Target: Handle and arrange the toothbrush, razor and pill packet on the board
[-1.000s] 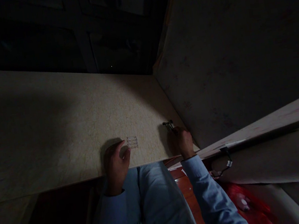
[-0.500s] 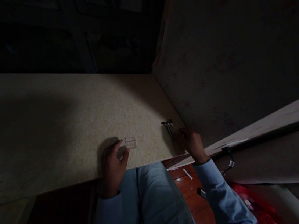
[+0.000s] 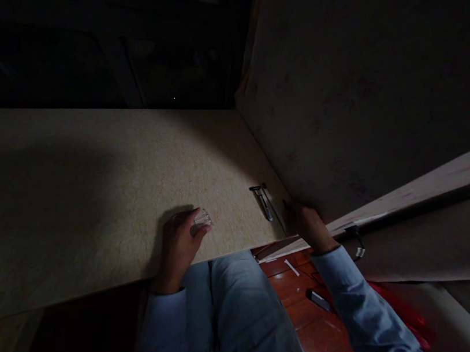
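My left hand [image 3: 180,242] has its thumb and fingers around the sides of a small clear object with ridges [image 3: 202,218], near the counter's front edge. Its exact kind is too dim to tell. A dark-handled razor [image 3: 264,204] lies on the counter with its head pointing away from me. Beside it on the right is a thin stick with a dark tip [image 3: 275,210]. My right hand [image 3: 307,225] is at the counter's right edge by the wall, fingers curled in shadow. Something dark shows at its fingertips, but I cannot make it out.
The pale marbled counter [image 3: 91,208] meets a patterned wall [image 3: 342,126] on the right and dark panes [image 3: 177,73] at the back. Below lie a red tiled floor [image 3: 313,328], a dark device [image 3: 320,300] and a red bag [image 3: 405,315].
My left thumb and fingers have moved from beside the clear object to around it. My right hand has shifted right, away from the razor and the thin stick, toward the wall.
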`<action>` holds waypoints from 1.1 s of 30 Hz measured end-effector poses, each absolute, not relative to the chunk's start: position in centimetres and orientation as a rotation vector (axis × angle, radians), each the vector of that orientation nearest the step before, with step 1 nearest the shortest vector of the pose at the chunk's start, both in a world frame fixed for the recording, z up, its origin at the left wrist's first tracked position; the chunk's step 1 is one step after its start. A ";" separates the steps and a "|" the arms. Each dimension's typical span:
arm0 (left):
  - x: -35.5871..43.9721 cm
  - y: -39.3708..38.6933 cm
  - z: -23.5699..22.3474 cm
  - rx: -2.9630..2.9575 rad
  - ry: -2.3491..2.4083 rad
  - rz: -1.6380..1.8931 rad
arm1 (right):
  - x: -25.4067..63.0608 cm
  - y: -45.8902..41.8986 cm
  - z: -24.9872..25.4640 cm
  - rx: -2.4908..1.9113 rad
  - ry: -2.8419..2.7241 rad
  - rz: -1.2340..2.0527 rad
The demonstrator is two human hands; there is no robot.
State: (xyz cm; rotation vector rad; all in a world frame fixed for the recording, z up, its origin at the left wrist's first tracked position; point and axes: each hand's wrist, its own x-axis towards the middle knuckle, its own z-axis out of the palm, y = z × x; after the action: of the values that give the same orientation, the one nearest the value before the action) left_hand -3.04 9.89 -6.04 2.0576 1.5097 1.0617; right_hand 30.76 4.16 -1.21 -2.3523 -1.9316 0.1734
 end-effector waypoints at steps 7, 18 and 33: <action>0.6 8.7 -4.9 1.994 1.275 1.129 | 29.7 5.0 -0.3 -2.449 -1.859 0.166; 3.0 8.3 -5.3 2.020 1.172 1.061 | 26.3 2.5 0.9 -1.911 -1.844 0.364; 1.7 7.1 -6.1 2.031 1.165 1.028 | 20.1 4.7 0.7 -1.818 -2.433 0.322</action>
State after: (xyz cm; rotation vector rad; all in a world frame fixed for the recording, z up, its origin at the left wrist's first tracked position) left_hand 1.73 7.10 -6.09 2.0306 1.1650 1.0278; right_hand 20.11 4.74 0.70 -1.8177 -2.4333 0.3217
